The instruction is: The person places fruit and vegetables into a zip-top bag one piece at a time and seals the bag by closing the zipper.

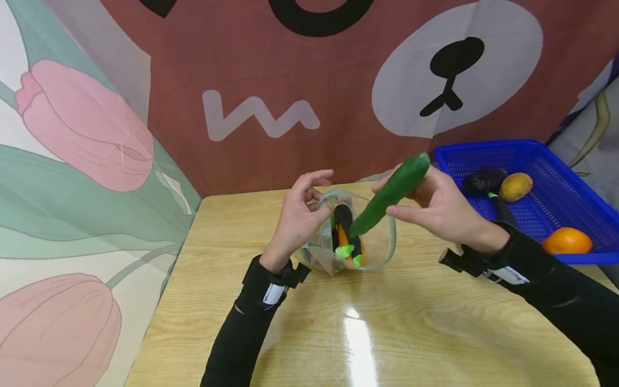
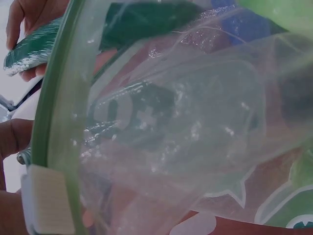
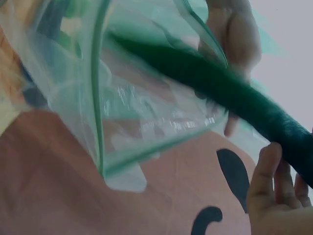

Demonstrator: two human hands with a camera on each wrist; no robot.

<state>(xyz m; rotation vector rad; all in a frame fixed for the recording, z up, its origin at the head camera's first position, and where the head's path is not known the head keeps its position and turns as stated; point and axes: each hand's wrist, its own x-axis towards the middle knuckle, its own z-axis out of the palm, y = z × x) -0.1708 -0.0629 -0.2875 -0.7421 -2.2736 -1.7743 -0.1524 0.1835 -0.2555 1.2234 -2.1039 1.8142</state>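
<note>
A long green cucumber is pinched between the thumb and fingers of my right hand. It slants down to the left, its lower end in the mouth of a clear zip bag. My left hand grips the bag's left rim, thumb on the inner side. The green zip edge carries a white slider in the left wrist view. Inside the bag lie dark eggplants with bright green caps and an orange carrot. From the right wrist view, the cucumber reaches through the open rim.
At the right stands a blue plastic basket holding a dark eggplant, a potato, an orange and a slim dark vegetable with a green end. A printed cloth hangs behind the wooden table.
</note>
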